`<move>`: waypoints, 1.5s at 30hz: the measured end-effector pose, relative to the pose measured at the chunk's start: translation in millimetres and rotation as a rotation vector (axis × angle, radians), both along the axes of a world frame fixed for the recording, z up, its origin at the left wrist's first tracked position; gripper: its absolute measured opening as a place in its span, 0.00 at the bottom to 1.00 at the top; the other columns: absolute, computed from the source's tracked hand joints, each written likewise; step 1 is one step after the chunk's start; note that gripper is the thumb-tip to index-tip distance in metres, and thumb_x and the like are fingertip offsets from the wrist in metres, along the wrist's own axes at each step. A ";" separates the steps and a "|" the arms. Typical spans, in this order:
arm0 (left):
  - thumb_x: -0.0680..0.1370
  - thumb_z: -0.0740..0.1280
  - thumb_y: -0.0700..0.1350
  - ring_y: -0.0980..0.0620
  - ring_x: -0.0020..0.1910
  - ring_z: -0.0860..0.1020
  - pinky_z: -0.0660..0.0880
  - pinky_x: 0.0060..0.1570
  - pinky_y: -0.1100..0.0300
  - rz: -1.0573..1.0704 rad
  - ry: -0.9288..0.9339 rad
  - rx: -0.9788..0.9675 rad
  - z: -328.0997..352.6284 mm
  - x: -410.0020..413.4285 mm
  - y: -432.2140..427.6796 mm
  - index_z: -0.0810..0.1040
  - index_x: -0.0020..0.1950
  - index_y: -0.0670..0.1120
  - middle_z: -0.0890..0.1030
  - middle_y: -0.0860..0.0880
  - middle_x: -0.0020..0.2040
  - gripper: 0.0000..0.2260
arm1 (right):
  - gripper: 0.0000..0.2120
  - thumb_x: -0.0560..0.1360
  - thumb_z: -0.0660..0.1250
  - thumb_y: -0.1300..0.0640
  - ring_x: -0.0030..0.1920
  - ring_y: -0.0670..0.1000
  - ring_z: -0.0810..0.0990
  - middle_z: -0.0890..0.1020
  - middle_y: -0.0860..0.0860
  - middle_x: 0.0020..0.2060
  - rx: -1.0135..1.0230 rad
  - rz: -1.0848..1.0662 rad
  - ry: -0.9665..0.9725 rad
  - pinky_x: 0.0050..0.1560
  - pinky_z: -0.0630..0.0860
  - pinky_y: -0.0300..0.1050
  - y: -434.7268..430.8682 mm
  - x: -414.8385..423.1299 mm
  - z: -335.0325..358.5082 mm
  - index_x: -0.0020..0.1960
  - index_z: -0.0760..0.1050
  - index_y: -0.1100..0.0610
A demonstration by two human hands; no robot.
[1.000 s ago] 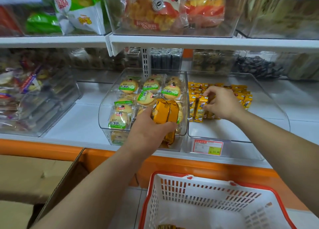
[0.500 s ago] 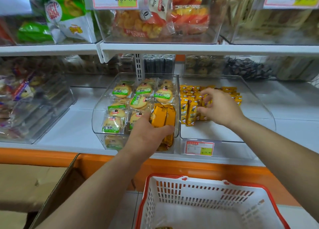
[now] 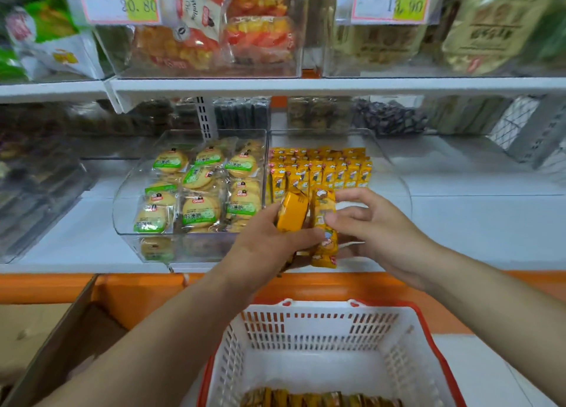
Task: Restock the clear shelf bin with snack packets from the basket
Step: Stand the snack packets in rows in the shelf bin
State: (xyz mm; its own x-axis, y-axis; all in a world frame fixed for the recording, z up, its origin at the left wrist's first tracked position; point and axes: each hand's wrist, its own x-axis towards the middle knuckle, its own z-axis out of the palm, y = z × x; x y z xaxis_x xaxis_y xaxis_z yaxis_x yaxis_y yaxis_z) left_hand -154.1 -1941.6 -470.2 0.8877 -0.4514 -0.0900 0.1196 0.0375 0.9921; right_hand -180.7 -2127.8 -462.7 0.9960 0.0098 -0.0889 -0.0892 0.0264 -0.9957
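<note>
Roughly mid-task. Head view: the bin (image 3: pixel 396 173) has about three rows of shelved packets (image 3: pixel 324 167) at its back, and its front is not yet filled. At the bin's front lip the left hand (image 3: pixel 269 247) grips a bundle (image 3: pixel 292 213) of at least two. Beside it the right hand (image 3: pixel 376 232) pinches a single packet (image 3: pixel 327 250). Below the bin is one basket (image 3: pixel 321 324) with spare packets (image 3: pixel 321 399) left inside, count unclear.

White shelf (image 3: pixel 474 222) w/ cookie bin (image 3: pixel 121 210), clear shelf bin (image 3: pixel 393 176) adjacent.

bin (image 3: pixel 395 173): clear glossy plastic | packets (image 3: pixel 324 232): shiny foil (yellow) | basket (image 3: pixel 318 330): matt plastic
</note>
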 end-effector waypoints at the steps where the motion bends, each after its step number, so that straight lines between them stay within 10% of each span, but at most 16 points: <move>1: 0.74 0.76 0.38 0.51 0.42 0.87 0.82 0.40 0.59 -0.004 -0.002 -0.006 0.7 -1.2 -1.3 0.87 0.45 0.57 0.87 0.52 0.41 0.12 | 0.30 0.61 0.79 0.48 0.43 0.56 0.85 0.85 0.53 0.46 0.015 0.006 -0.002 0.42 0.80 0.49 -3.2 -1.3 0.4 0.61 0.75 0.49; 9: 0.75 0.75 0.38 0.50 0.43 0.87 0.81 0.38 0.61 0.047 0.039 0.006 1.1 -2.5 -6.9 0.87 0.43 0.54 0.88 0.49 0.44 0.10 | 0.35 0.57 0.81 0.53 0.45 0.53 0.86 0.85 0.53 0.44 0.056 0.049 0.050 0.42 0.80 0.44 -12.7 -5.0 1.1 0.63 0.75 0.52; 17: 0.77 0.74 0.44 0.52 0.32 0.84 0.77 0.28 0.62 0.188 -0.020 0.169 2.8 13.4 12.4 0.79 0.55 0.45 0.85 0.47 0.39 0.09 | 0.09 0.74 0.72 0.61 0.41 0.54 0.85 0.85 0.53 0.40 0.012 -0.086 0.079 0.37 0.82 0.51 -8.0 7.2 1.3 0.52 0.83 0.51; 22: 0.79 0.70 0.43 0.58 0.24 0.77 0.72 0.23 0.65 0.210 -0.050 0.282 5.4 27.6 30.5 0.76 0.59 0.42 0.80 0.44 0.37 0.10 | 0.14 0.72 0.76 0.60 0.36 0.50 0.80 0.82 0.52 0.46 -0.410 -0.260 -0.127 0.34 0.80 0.49 -23.0 50.0 4.6 0.55 0.79 0.52; 32: 0.77 0.75 0.43 0.48 0.50 0.85 0.84 0.44 0.55 0.219 -0.101 0.314 -7.0 37.2 65.8 0.70 0.74 0.54 0.79 0.47 0.62 0.28 | 0.23 0.66 0.80 0.57 0.60 0.58 0.76 0.78 0.57 0.57 -1.149 -0.171 -0.294 0.51 0.66 0.42 -9.3 166.6 -31.1 0.58 0.78 0.51; 38: 0.75 0.76 0.43 0.49 0.54 0.82 0.79 0.33 0.67 0.240 -0.082 0.267 -7.3 38.9 71.4 0.72 0.67 0.55 0.77 0.48 0.65 0.24 | 0.27 0.65 0.81 0.57 0.55 0.55 0.75 0.75 0.56 0.59 -1.196 -0.196 -0.256 0.51 0.69 0.44 4.8 184.0 -47.5 0.61 0.75 0.53; 45: 0.74 0.77 0.45 0.44 0.58 0.82 0.82 0.38 0.59 0.235 -0.088 0.278 -6.9 40.6 65.4 0.71 0.71 0.53 0.78 0.45 0.65 0.27 | 0.26 0.69 0.78 0.52 0.56 0.56 0.77 0.76 0.54 0.59 -1.279 -0.189 -0.252 0.53 0.74 0.48 4.6 174.1 -52.6 0.64 0.74 0.52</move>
State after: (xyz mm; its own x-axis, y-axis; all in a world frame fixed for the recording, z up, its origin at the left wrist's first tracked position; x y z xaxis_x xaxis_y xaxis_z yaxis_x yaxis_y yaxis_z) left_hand -113.5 -1876.2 -477.1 0.9739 -0.2040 -0.0991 0.0534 -0.2183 0.9744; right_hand -6.6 -2123.2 -515.3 0.9633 -0.0822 0.2555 0.0026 -0.9490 -0.3152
